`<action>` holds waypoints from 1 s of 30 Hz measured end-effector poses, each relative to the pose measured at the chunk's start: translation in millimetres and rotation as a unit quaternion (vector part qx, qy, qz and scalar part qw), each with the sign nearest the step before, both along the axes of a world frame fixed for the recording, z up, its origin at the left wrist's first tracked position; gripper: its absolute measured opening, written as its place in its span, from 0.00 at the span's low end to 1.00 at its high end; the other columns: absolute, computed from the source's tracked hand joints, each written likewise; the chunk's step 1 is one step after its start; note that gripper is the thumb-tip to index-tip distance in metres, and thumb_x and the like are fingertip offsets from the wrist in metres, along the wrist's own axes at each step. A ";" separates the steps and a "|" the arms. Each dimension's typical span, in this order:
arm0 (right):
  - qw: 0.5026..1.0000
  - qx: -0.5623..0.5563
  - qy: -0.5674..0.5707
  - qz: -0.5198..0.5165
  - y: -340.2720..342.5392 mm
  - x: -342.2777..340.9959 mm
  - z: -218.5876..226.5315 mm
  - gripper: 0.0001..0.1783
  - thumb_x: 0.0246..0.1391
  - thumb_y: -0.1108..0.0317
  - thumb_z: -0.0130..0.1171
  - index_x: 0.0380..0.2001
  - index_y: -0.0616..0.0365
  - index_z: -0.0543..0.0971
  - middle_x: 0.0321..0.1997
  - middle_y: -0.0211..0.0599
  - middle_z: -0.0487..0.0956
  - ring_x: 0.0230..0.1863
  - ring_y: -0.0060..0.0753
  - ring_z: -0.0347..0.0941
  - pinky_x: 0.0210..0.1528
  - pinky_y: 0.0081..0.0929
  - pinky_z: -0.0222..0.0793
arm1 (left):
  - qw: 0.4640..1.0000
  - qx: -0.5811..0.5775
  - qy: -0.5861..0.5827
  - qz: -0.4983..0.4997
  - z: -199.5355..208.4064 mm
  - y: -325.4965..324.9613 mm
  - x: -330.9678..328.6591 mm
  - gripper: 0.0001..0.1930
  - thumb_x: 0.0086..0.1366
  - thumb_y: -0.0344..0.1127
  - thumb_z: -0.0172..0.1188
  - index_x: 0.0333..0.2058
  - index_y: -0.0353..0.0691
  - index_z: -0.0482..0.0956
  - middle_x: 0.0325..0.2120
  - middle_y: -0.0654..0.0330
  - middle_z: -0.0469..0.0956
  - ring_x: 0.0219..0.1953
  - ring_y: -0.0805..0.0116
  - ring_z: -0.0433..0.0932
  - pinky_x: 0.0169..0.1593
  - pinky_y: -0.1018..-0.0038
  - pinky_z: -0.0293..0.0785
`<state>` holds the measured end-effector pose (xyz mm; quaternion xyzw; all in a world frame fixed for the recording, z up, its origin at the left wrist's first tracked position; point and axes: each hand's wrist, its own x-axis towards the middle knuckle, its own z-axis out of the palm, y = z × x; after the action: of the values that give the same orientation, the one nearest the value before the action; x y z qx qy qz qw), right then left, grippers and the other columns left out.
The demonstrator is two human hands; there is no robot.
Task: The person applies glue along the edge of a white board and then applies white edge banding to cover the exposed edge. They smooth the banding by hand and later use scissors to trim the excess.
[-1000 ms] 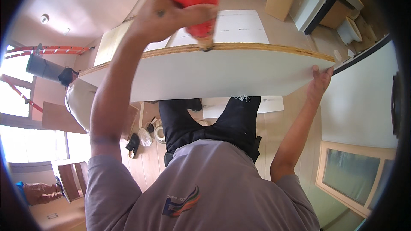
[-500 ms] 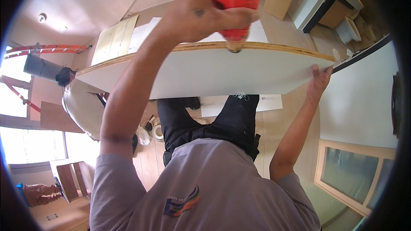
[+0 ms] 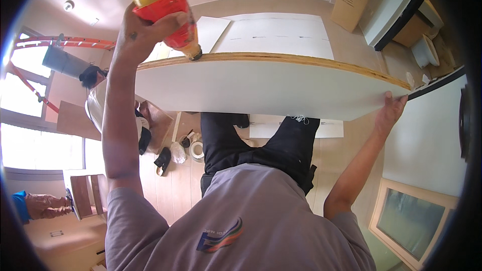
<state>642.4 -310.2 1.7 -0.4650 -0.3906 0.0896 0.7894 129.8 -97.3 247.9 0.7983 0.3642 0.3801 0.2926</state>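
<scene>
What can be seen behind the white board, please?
Beyond the white board, large white sheets lie on the floor. The board covers whatever is nearer, and the left hand with its red bottle hides more.

The panel [image 3: 271, 88] extends from near the left hand [image 3: 145, 32] to the right hand [image 3: 389, 112], which grips its right end. The bottle [image 3: 170, 17] sits in the left hand, nozzle [image 3: 195, 54] at the panel's long edge. Sheets [image 3: 278, 35] lie beyond, laterally between both hands. A co-worker [image 3: 95, 99] is left of the left hand.
</scene>
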 end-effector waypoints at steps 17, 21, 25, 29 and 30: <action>0.999 -0.031 0.013 -0.034 -5.5 9.4 -14.5 0.46 0.54 0.69 0.73 0.70 0.62 0.59 0.70 0.38 0.65 0.67 0.34 0.61 0.71 0.32 0.55 | 1.000 0.007 -0.016 0.011 -7.7 -19.8 10.8 0.24 0.54 0.41 0.77 0.44 0.33 0.80 0.37 0.58 0.85 0.38 0.71 0.83 0.45 0.71 0.80; 1.000 -0.005 -0.017 -0.015 -2.3 11.4 -14.9 0.43 0.56 0.70 0.71 0.70 0.63 0.59 0.71 0.38 0.65 0.68 0.33 0.60 0.71 0.32 0.55 | 0.993 -0.022 -0.066 0.097 -4.6 -18.1 -47.8 0.20 0.57 0.39 0.75 0.42 0.34 0.81 0.35 0.59 0.84 0.37 0.71 0.83 0.45 0.70 0.80; 1.000 -0.005 -0.012 -0.006 0.1 10.0 -17.0 0.42 0.57 0.70 0.70 0.69 0.63 0.60 0.70 0.39 0.64 0.68 0.34 0.60 0.71 0.33 0.55 | 0.991 -0.016 -0.089 0.100 -13.8 -14.2 -51.0 0.21 0.56 0.40 0.76 0.43 0.35 0.80 0.36 0.59 0.84 0.39 0.70 0.83 0.47 0.69 0.81; 1.000 -0.009 -0.016 -0.018 1.1 15.1 -18.4 0.42 0.57 0.68 0.70 0.69 0.62 0.60 0.70 0.40 0.65 0.67 0.36 0.61 0.70 0.35 0.56 | 0.998 -0.022 -0.045 0.038 -12.5 -28.0 8.9 0.23 0.55 0.41 0.76 0.44 0.34 0.80 0.36 0.58 0.84 0.39 0.70 0.83 0.46 0.69 0.81; 1.000 -0.013 -0.011 -0.013 2.0 15.9 -18.2 0.41 0.58 0.69 0.69 0.69 0.63 0.59 0.70 0.41 0.65 0.67 0.36 0.62 0.70 0.35 0.56 | 0.998 -0.012 -0.065 0.009 -14.5 -29.4 23.8 0.23 0.54 0.42 0.77 0.43 0.35 0.80 0.36 0.58 0.84 0.38 0.70 0.83 0.45 0.69 0.81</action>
<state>658.4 -308.2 -16.6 -0.4810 -0.3920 0.0788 0.7803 153.7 -126.7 233.4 0.7654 0.3559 0.4290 0.3217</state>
